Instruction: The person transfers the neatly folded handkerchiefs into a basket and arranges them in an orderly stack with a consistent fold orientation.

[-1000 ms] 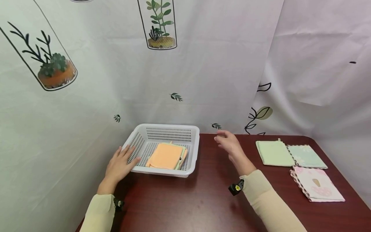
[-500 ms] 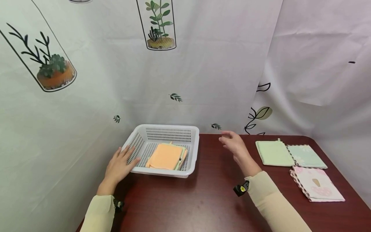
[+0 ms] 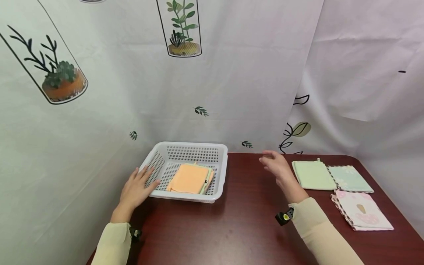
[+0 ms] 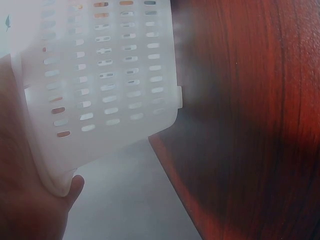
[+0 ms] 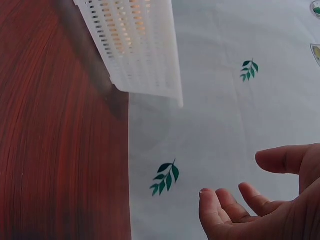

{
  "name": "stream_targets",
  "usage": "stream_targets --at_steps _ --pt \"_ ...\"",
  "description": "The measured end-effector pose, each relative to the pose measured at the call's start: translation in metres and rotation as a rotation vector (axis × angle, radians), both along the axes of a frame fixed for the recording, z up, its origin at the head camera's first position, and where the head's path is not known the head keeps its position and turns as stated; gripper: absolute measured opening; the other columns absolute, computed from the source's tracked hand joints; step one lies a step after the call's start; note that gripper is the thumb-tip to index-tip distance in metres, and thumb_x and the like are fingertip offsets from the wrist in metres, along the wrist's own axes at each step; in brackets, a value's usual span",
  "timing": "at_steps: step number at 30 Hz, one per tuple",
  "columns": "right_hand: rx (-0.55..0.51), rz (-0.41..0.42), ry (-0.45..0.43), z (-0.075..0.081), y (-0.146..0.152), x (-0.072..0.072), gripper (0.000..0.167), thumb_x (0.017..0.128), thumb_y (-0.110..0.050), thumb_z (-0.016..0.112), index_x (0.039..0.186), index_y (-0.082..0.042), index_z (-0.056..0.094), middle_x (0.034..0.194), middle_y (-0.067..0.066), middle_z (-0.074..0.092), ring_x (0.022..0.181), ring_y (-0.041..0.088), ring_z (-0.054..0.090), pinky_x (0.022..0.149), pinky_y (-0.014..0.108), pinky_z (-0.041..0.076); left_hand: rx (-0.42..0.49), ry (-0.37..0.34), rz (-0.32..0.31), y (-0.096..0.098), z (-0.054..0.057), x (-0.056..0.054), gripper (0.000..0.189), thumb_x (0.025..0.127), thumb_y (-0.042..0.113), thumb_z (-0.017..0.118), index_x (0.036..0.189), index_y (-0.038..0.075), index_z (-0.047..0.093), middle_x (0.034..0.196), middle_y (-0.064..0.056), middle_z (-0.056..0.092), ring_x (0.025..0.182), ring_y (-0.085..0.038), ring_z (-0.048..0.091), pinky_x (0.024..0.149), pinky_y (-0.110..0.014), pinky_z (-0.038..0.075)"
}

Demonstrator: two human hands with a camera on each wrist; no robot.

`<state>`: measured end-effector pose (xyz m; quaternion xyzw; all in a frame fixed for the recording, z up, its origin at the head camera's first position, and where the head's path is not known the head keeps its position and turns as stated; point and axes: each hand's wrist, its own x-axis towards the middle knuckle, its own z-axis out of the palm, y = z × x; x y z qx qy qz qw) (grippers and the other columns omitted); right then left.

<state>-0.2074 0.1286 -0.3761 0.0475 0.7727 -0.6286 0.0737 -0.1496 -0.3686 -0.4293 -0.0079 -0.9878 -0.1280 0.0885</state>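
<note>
A white plastic basket with slotted walls sits on the table toward the back left. Folded cloths lie in it, an orange one uppermost with a green edge showing beneath. My left hand rests on the basket's left rim, fingers spread and fairly straight; the left wrist view shows the same hand along the rim. To the right of the basket, my right hand hovers over the table with loosely bent fingers and nothing in it. Nearest to it is a folded light green cloth.
Beside the green cloth lies a pale teal folded cloth, and in front of it a pink and white one with a checked edge. A printed curtain stands behind the dark red wooden table.
My right hand has moved steadily to the right, away from the basket and toward the green cloth. The left hand, the basket and the cloths have stayed in place.
</note>
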Motion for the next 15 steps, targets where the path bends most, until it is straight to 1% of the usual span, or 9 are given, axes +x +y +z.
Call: stream_targets --at_steps 7,15 --pt "0.014 -0.017 0.011 -0.001 0.01 0.001 0.051 0.103 -0.015 0.054 0.15 0.001 0.042 0.145 0.027 0.05 0.132 0.041 0.051 0.112 0.049 0.042 -0.004 -0.003 0.003 0.0 0.0 0.0 0.079 0.099 0.062 0.049 0.157 0.011 0.037 0.163 -0.022 0.028 0.15 -0.051 0.014 0.111 -0.076 0.021" --pt "0.036 -0.034 0.02 -0.003 0.017 -0.001 0.05 0.102 -0.016 0.055 0.148 0.0 0.044 0.142 0.027 0.053 0.13 0.04 0.054 0.109 0.047 0.045 -0.004 -0.008 0.009 0.001 0.001 0.0 0.078 0.099 0.06 0.05 0.157 0.01 0.037 0.163 -0.023 0.027 0.15 -0.051 0.014 0.112 -0.075 0.019"
